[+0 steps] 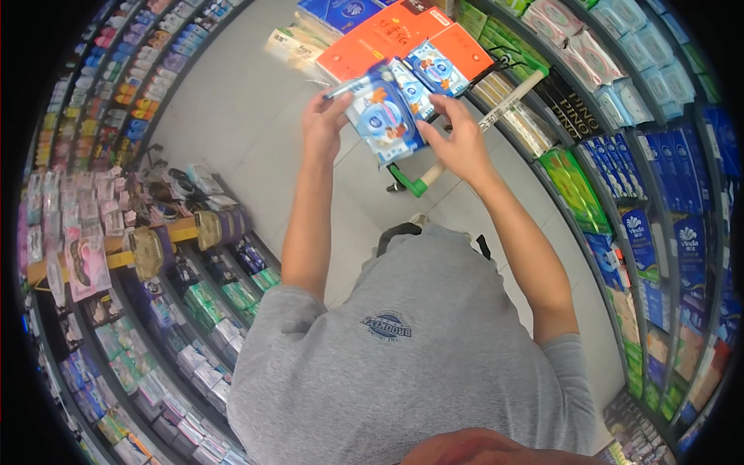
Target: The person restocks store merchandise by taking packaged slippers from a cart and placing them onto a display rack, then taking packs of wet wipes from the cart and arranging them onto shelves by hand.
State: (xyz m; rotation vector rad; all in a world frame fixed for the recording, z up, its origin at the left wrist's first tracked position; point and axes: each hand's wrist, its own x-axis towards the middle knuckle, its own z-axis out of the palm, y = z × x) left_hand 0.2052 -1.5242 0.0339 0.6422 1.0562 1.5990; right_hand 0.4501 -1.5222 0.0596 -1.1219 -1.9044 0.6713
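My left hand [324, 122] grips the left edge of a blue-and-white pack of wet wipes [381, 122], held tilted over the near end of a cart. At the pack's right edge is my right hand [459, 143], its thumb on the pack and its fingers bent beside it. Just behind, a second similar pack [412, 89] shows partly, overlapped by the held one. A third pack [439, 68] lies against an orange box [387, 39] on the cart. Whether my right fingertips also touch the second pack, I cannot tell.
The cart has a pale handle bar [508, 102] with green ends. Blue packages [341, 12] lie at its far end. Curved shelves of tissue packs [635, 232] stand on the right. Shelves with small goods [178, 287] and hanging packets [81, 252] stand on the left.
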